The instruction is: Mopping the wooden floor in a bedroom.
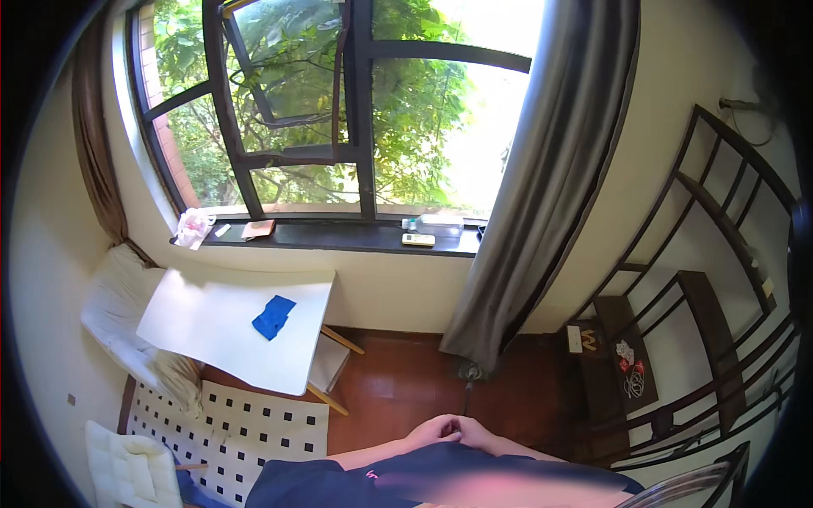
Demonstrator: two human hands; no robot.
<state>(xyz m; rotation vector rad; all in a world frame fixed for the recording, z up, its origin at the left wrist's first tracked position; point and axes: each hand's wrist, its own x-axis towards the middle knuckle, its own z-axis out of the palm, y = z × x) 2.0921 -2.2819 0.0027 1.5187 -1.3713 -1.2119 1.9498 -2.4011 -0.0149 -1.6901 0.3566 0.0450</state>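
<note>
My left hand [433,430] and my right hand [476,434] meet in front of my dark shirt. Their fingers are curled around the upper end of a thin dark pole [468,400], and the grip is partly hidden. The pole runs down to a greyish head [470,371] on the floor at the foot of the grey curtain [540,190]; what kind of tool it is cannot be told. To the left, a crumpled blue cloth [274,317] lies on a white table [209,317].
A dark windowsill [336,236] bears a clear plastic bottle [438,225], a pale remote control [418,239] and a pink-white bag [194,227]. A dark rack [711,336] with a coiled white cable [634,385] stands right. At lower left are a white padded chair [136,467] and a patterned mat [254,432].
</note>
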